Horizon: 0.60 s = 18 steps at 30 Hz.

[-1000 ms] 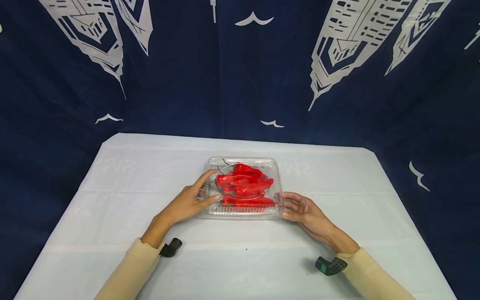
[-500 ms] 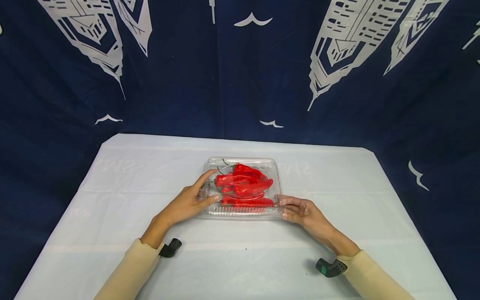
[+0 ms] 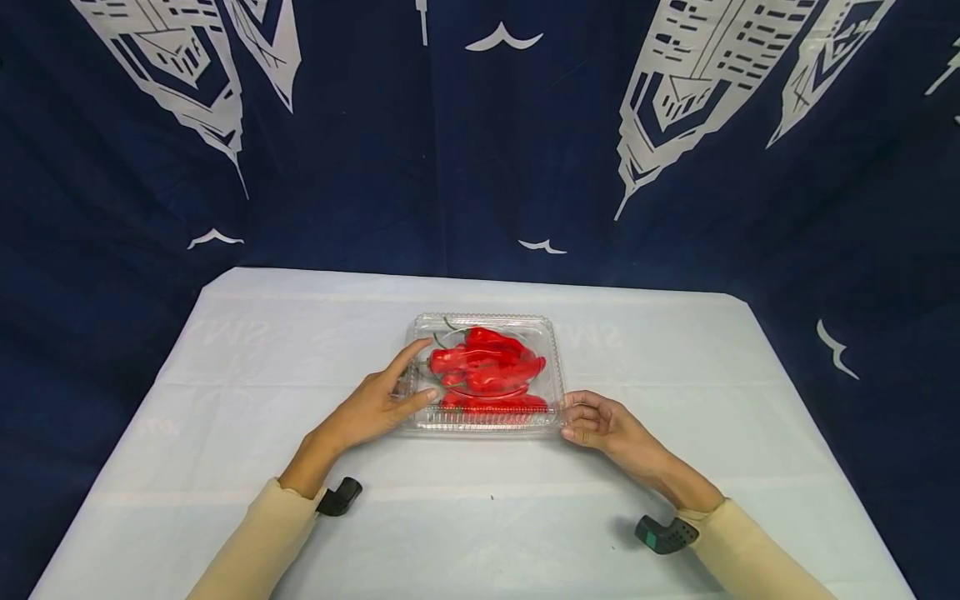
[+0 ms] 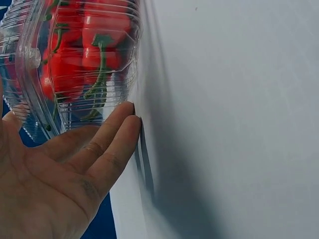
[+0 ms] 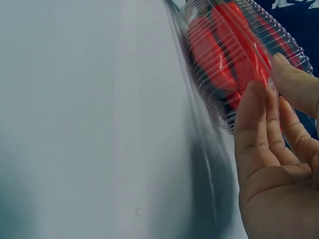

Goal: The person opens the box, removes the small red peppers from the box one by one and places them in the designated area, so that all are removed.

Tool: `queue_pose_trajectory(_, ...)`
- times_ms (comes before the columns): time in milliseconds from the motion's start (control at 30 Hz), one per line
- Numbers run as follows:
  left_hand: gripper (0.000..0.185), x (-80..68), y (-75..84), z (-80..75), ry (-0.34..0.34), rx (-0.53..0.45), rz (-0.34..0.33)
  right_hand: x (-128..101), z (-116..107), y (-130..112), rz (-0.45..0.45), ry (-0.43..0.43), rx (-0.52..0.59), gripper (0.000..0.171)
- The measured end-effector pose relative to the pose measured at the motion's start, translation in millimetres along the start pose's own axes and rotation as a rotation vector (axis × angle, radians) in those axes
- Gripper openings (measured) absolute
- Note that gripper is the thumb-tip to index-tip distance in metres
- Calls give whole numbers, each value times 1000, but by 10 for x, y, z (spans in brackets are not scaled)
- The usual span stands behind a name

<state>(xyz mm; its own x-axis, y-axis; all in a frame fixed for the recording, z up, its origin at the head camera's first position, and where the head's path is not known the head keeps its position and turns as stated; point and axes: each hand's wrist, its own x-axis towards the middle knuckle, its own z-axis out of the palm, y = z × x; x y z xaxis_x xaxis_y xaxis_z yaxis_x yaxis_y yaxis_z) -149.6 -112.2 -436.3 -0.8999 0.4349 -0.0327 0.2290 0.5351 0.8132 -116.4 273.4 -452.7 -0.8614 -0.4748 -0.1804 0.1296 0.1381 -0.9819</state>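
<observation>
A clear, ribbed plastic clamshell box point(image 3: 483, 372) of red chili peppers point(image 3: 487, 369) sits at the middle of the white tabletop point(image 3: 225, 400), its long axis running left to right. The left hand point(image 3: 372, 402) lies on its left end with straight, spread fingers. The right hand point(image 3: 606, 423) touches the box's near right corner, fingers loosely curled against the rim. Both hands are equally near.

Closed clear clamshell point(image 3: 483, 375) of red peppers point(image 3: 487, 370)
</observation>
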Motion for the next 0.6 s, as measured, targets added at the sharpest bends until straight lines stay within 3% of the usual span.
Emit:
queue_pose_trajectory(367, 78, 20, -33, 18, -3, -10, -12, 19, -28, -48, 20, -28, 25, 42)
queue_pose_trajectory(600, 79, 31, -28, 1, -5, 5, -12, 15, -58, -93, 85, -20, 23, 41)
